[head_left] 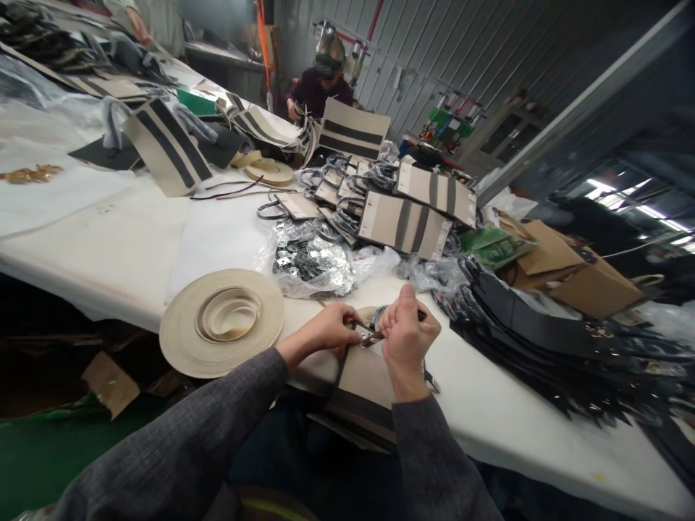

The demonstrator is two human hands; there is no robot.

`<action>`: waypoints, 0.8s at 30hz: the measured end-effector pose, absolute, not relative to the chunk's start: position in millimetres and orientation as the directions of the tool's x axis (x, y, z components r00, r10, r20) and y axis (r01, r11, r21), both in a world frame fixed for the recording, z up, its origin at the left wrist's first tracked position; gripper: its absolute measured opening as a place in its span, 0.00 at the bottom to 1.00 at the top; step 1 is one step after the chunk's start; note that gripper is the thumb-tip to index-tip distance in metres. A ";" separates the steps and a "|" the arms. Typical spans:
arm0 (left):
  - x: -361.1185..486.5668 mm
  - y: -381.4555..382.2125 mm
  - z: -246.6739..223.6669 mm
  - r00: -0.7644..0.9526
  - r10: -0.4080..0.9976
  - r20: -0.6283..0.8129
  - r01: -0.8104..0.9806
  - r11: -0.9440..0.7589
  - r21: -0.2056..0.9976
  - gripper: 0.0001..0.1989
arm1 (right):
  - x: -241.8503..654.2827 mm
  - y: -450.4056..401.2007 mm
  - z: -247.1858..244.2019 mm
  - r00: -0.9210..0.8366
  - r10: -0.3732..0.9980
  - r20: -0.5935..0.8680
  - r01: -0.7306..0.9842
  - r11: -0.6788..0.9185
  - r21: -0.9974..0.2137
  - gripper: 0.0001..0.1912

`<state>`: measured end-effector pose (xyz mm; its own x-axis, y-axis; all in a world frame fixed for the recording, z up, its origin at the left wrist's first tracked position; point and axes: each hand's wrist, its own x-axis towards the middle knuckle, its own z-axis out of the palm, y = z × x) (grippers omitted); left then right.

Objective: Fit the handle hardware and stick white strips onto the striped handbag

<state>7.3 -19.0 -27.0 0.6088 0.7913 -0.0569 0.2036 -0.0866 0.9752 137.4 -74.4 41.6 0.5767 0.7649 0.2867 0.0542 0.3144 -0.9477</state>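
A beige bag piece (363,376) with dark stripes lies at the table's near edge, sloping toward my lap. My left hand (332,327) pinches its upper edge between thumb and fingers. Just beside it, my right hand (406,336) is closed in a fist with the thumb on top. From that fist a slim dark tool (372,338) points left to the bag's edge, close to the left fingertips; its exact kind is hidden by the fingers. Left of my hands rests a large roll of cream tape (179,329).
Beyond my hands lies a plastic bag of shiny metal pieces (312,260). Behind it are piled striped bags (405,223) with handles. A stack of dark panels (521,340) and a cardboard box (586,278) stand right. Across the table, a person (321,87) works.
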 end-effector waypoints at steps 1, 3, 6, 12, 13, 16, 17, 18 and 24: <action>7.5 -18.7 -27.8 0.607 0.792 -0.060 0.206 -0.084 0.975 0.20 | 137.1 -73.6 41.3 0.567 0.768 0.298 0.070 0.315 -0.946 0.34; 8.5 -17.9 -29.8 0.603 0.795 -0.067 0.221 -0.086 0.971 0.19 | 136.2 -73.6 40.1 0.541 0.780 0.316 0.101 0.313 -0.944 0.35; 11.3 -15.5 -31.1 0.592 0.801 -0.086 0.240 -0.074 0.968 0.18 | 133.7 -76.2 36.2 0.532 0.777 0.336 0.140 0.311 -0.940 0.35; 16.5 -15.2 -21.0 0.552 0.814 -0.183 0.291 0.017 0.956 0.16 | 135.0 -73.4 35.1 0.551 0.778 0.303 0.129 0.280 -0.951 0.35; 16.6 -16.2 -19.2 0.544 0.816 -0.193 0.289 0.034 0.957 0.16 | 137.5 -71.7 38.0 0.549 0.791 0.270 0.087 0.267 -0.960 0.35; 16.3 -19.2 -16.1 0.530 0.821 -0.214 0.266 0.079 0.961 0.19 | 144.9 -69.4 48.8 0.548 0.813 0.199 -0.056 0.273 -0.960 0.36; 16.2 -20.0 -15.8 0.529 0.822 -0.213 0.262 0.081 0.962 0.20 | 146.3 -69.8 51.6 0.548 0.815 0.188 -0.088 0.280 -0.956 0.36; 16.1 -20.6 -15.8 0.529 0.823 -0.207 0.263 0.073 0.962 0.21 | 147.0 -70.3 53.5 0.548 0.818 0.177 -0.112 0.281 -0.953 0.37; 17.4 -21.9 -22.8 0.523 0.839 -0.150 0.270 0.004 0.963 0.18 | 150.8 -57.7 44.0 0.534 0.845 0.028 -0.227 0.176 -0.958 0.37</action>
<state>17.4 -21.9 -22.8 0.5228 0.8392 -0.1497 0.2698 0.0037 0.9629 150.8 -57.7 44.0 0.5345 0.8447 0.0284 -0.2267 0.1757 -0.9580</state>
